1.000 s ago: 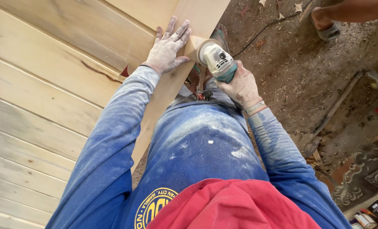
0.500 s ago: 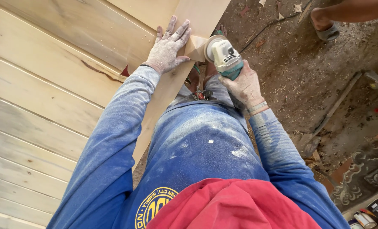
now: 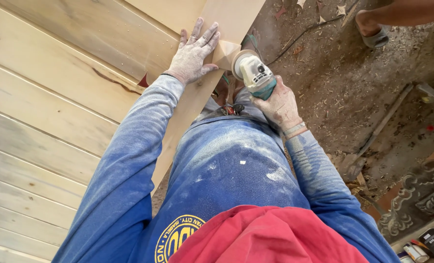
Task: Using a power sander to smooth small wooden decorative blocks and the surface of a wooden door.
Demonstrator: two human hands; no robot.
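Observation:
My left hand (image 3: 192, 54), dusted white, lies flat with fingers spread on the pale wooden frame board (image 3: 229, 17) at the edge of a large plank panel (image 3: 56, 97). A small wedge-shaped wooden block (image 3: 225, 52) juts from the board's edge right beside my fingertips. My right hand (image 3: 278, 103) grips a white and teal angle grinder (image 3: 253, 74); its round disc faces the board's edge just below the block. Both arms wear dusty blue sleeves.
The dirt floor (image 3: 343, 73) to the right is covered in wood shavings, with a dark cable (image 3: 299, 35) trailing across it. Another person's sandalled foot (image 3: 373, 27) stands at the top right. A carved ornate piece (image 3: 416, 199) and small cans (image 3: 414, 252) lie at the lower right.
The grinder moved up and right along the board's edge, then came back down slightly below the wedge block. My left hand stayed flat in the same spot.

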